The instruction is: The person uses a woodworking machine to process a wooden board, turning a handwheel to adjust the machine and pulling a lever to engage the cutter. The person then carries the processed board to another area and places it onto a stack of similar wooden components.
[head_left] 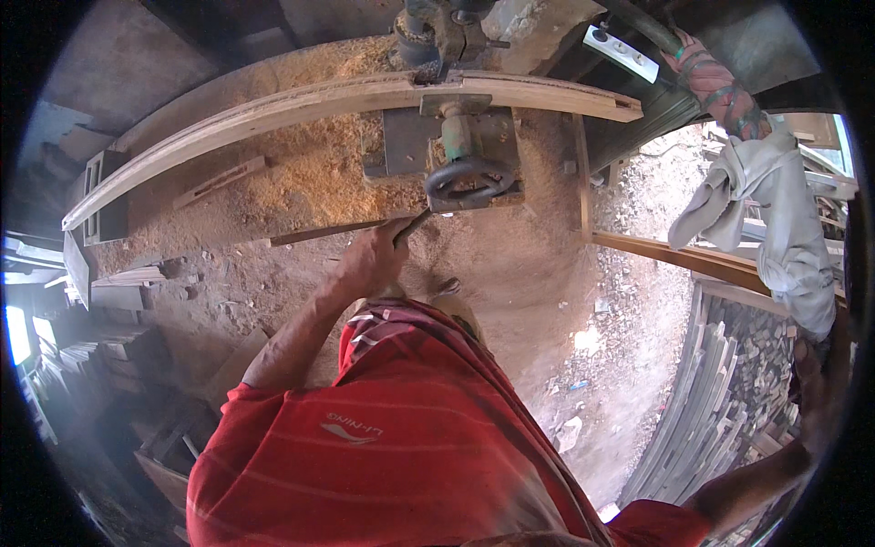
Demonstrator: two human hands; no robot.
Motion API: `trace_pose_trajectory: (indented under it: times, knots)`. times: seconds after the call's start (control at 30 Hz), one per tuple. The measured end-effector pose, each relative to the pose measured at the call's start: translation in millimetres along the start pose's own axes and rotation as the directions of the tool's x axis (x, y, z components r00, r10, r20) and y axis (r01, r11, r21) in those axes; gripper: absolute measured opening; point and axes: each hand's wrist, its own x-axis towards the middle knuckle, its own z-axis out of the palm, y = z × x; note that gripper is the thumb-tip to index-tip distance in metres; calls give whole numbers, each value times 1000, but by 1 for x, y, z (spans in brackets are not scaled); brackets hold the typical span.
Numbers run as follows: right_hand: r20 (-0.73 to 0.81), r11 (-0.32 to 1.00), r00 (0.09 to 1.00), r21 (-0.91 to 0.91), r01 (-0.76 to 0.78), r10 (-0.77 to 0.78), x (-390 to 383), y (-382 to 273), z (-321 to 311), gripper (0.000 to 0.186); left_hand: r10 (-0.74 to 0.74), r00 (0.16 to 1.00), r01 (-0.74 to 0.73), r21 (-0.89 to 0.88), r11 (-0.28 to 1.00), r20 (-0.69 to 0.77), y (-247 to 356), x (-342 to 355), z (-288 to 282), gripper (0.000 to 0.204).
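Note:
My left hand [374, 257] is closed around a dark metal lever [412, 225] just below the black handwheel [469, 180] of a woodworking machine. Across the machine lies a long, pale timber piece [237, 121], held under a metal clamp plate [456, 104] near the tool head [433, 41]. At the far right edge, my right hand [809, 383] is curled at the lower end of a white cloth [784, 228] that hangs below a reddish, fabric-wrapped bar [720, 91]. What these fingers grip is too shadowed to make out.
Sawdust covers the machine bed [328, 173]. A white power strip [620, 52] is at upper right. Wooden rails [670, 260] extend rightward from the machine. Stacked slats [693, 419] and offcuts lie at lower right, more boards [114, 342] at left. Below is a dusty floor [538, 310].

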Motion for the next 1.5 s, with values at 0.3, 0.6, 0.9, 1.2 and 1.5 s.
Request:
trace_pose_trajectory:
  times: [0.3, 0.6, 0.9, 1.2, 1.5]
  knots:
    - [-298, 951, 950, -255, -173, 93, -21, 63, 62, 79, -111, 994, 112, -125, 986, 21, -13, -2, 0, 43]
    - [-212, 998, 977, 50, 40, -28, -8, 41, 74, 74, -137, 985, 153, -152, 976, 106, -17, 1, 0, 41]
    - [-286, 985, 956, -128, -114, 74, -19, 16, 9, 63, -100, 992, 109, -122, 986, 83, -11, 0, -6, 41]
    - [-411, 947, 906, -317, -40, -100, -3, -4, 7, 61, -7, 999, 1, -126, 992, -50, -24, -4, 6, 42]
    - [-419, 975, 906, -221, -33, -64, -10, 17, 27, 61, 377, 925, -379, -58, 923, -43, 68, -21, 10, 54]
